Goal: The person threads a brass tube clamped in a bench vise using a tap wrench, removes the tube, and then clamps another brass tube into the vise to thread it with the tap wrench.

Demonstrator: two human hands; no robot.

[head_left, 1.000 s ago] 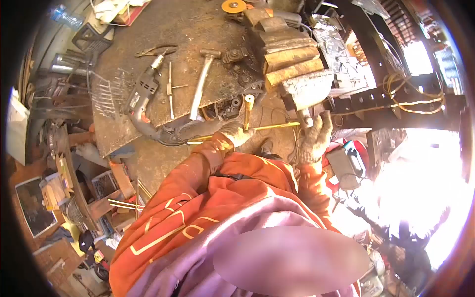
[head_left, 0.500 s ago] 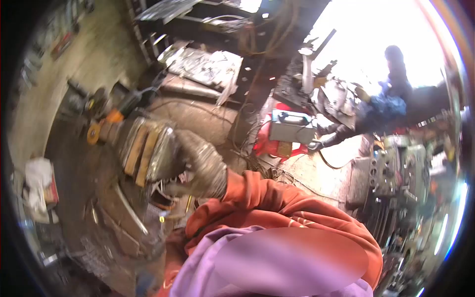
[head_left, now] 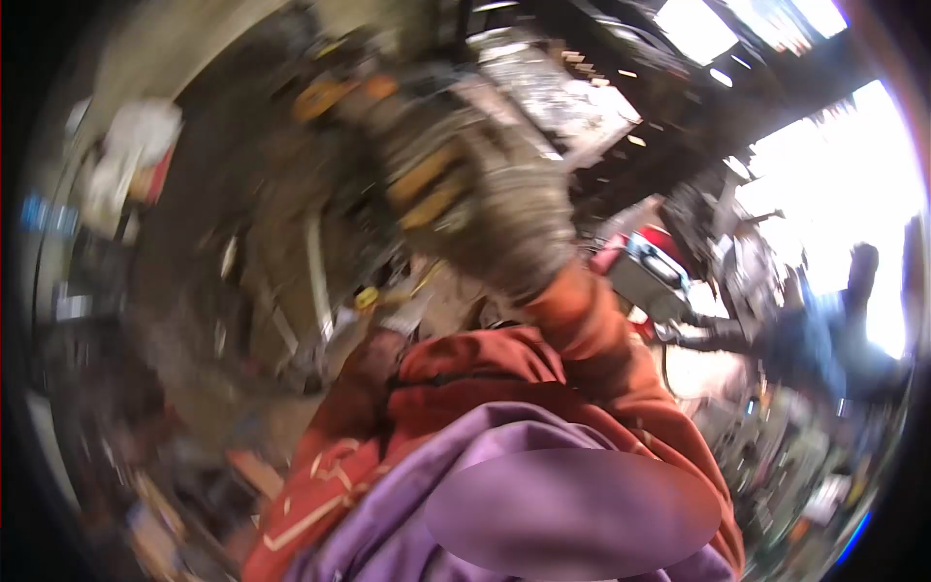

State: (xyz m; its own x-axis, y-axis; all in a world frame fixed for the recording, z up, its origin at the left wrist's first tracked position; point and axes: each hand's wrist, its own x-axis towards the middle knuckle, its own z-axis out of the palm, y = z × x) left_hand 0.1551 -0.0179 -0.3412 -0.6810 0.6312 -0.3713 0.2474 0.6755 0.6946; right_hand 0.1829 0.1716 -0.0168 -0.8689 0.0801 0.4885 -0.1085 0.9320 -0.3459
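Note:
A thick, pale work glove covers my right hand (head_left: 509, 199), which reaches forward from an orange sleeve (head_left: 572, 301). The hand is over or against a block-like bundle (head_left: 427, 189) with two yellowish-brown, wood-like strips on its face. Motion blur hides the fingers, so whether they grip the bundle cannot be made out. Just beyond is a blurred tool with an orange-yellow round part (head_left: 320, 97). The left sleeve (head_left: 335, 407) hangs low at my side, and no left hand can be made out at its end.
A long pale metal bar (head_left: 318, 276) lies on the dark work surface (head_left: 194, 291). White cloth or bags (head_left: 136, 145) are at the left. At the right, a person in blue (head_left: 824, 330) reaches toward a grey box (head_left: 650, 281) near something red. Cluttered metal parts fill the lower right.
The view has turned, so the surroundings have shifted and tilted. My right hand has moved forward, closer to the bundle, and now covers part of it.

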